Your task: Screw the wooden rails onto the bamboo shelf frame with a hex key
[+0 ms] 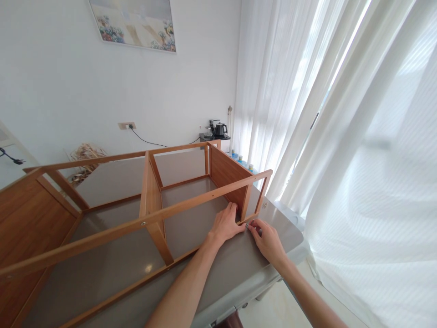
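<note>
A brown wooden shelf frame [186, 206] lies on its side across the grey table. My left hand [225, 224] grips its lower rail near the right-hand corner, with the fingers inside beside the end panel [228, 169] and the thumb on the outer side. Just to the right, my right hand [266, 239] is closed in a pinch against the outside of that same rail. A small shiny metal piece [247, 225] shows at its fingertips, too small to name. The fingers hide most of it.
Small metal fasteners [265, 205] lie on the grey table [218, 278] beyond my right hand. White curtains [368, 182] hang along the right side. At the back, a black kettle [220, 129] stands on a small cabinet, and a cord [146, 141] runs along the wall.
</note>
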{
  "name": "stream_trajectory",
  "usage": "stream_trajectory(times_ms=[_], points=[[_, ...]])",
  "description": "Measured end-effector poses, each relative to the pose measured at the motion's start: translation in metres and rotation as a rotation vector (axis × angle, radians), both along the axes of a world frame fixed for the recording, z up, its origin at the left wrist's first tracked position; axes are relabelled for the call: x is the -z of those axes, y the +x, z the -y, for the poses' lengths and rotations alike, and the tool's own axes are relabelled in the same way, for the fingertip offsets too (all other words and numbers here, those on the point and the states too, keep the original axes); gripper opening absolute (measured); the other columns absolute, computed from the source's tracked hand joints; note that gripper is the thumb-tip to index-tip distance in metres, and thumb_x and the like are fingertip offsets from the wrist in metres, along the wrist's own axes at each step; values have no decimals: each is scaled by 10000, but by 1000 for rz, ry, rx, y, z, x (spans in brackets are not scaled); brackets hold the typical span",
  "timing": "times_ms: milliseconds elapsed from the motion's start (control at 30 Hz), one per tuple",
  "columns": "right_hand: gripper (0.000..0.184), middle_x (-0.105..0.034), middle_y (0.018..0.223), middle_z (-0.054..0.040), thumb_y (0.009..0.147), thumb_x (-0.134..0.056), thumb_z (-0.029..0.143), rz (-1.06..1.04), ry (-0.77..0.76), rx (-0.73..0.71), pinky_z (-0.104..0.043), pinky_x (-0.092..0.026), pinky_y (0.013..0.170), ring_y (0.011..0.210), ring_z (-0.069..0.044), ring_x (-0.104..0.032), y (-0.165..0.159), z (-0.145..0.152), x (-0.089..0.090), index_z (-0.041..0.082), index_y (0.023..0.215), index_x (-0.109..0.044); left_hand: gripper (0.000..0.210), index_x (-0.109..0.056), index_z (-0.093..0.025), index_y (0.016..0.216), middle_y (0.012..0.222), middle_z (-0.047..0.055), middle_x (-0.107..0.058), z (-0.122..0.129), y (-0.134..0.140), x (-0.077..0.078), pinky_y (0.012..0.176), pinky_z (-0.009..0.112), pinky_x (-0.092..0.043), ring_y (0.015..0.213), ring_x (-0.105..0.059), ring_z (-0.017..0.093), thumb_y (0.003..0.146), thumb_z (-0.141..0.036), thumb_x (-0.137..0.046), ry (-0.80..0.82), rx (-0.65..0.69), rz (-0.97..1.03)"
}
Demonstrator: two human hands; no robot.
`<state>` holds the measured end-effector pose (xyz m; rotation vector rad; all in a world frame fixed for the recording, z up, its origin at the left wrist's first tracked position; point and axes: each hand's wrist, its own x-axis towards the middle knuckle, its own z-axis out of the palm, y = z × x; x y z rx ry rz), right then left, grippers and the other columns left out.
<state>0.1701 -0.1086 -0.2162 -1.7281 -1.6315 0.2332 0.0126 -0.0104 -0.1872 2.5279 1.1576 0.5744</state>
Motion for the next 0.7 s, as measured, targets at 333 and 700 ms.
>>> stream_trajectory(times_ms=[333,700], points=[[224,-618,845,-35,1013,-358,313,131,45,-37,-333,-439,742,823,-212,-581,-3,1,8,242,864,-509,452,-487,-216,1078,1137,75,-608,2,1,-2,762,351,-492,964,-655,271,766,-490,-666,14,-27,-72],[233,-654,879,-33,1011,-379,342,122,23,-32,-319,-455,745,825,-204,-607,-1,7,4,243,892,-553,450,-484,-212,1091,1178,93,-603,-1,-2,-1,749,368,-477,924,-661,288,791,-510,-638,12,-3,-65]])
